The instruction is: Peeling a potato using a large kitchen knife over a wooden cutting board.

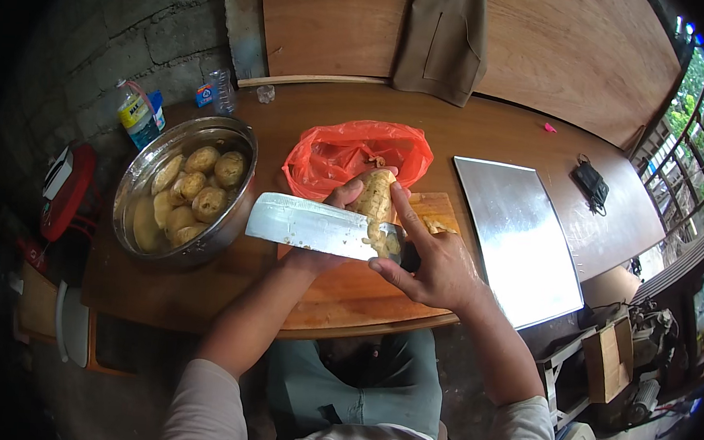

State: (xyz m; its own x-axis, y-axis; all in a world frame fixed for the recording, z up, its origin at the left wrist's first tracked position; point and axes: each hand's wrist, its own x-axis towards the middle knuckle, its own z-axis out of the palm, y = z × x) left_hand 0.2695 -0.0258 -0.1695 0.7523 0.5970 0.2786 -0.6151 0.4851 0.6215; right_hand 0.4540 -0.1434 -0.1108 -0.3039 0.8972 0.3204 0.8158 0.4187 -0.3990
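Note:
My left hand, partly hidden behind the blade, holds a partly peeled potato. In my right hand is a broad-bladed cleaver, its dark handle mostly covered by the hand. The blade lies across the near end of the potato, and a strip of peel clings to its face. My right index finger reaches up along the potato's side. Both hands are above a wooden cutting board, where some peelings lie. Just beyond the hands sits an opened red plastic bag with a few scraps inside.
A metal pot of potatoes in water stands at left, near a plastic bottle. To the right lie a shiny metal sheet and a black pouch-like item. Brown cloth hangs over the table's back edge.

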